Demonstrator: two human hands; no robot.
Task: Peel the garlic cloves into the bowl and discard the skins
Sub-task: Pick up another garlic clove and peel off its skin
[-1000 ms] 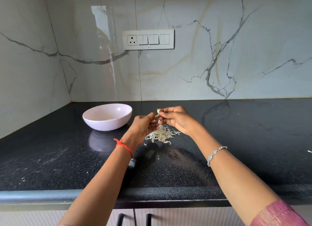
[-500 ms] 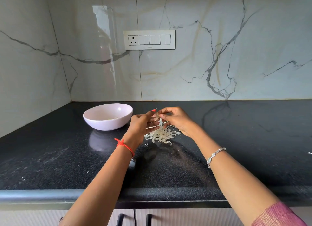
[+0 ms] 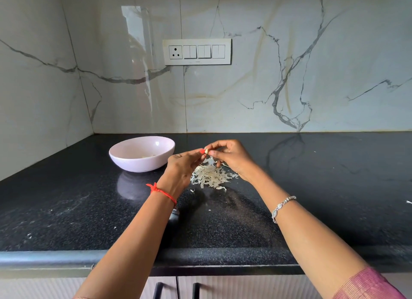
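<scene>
Pinching clove (image 3: 207, 151) with left hand (image 3: 180, 168) and right hand (image 3: 233, 158) above skins (image 3: 210, 177). Noted bowl (image 3: 138, 163) near left, back from counter (image 3: 223, 257) edge

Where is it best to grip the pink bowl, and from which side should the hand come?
Pinch the pink bowl at its right rim, thumb inside, fingers outside, coming from the right and above: the left hand, now pinching the garlic clove, is nearest there. The low, rounded wall would probably slip; the open rim is free.
</scene>
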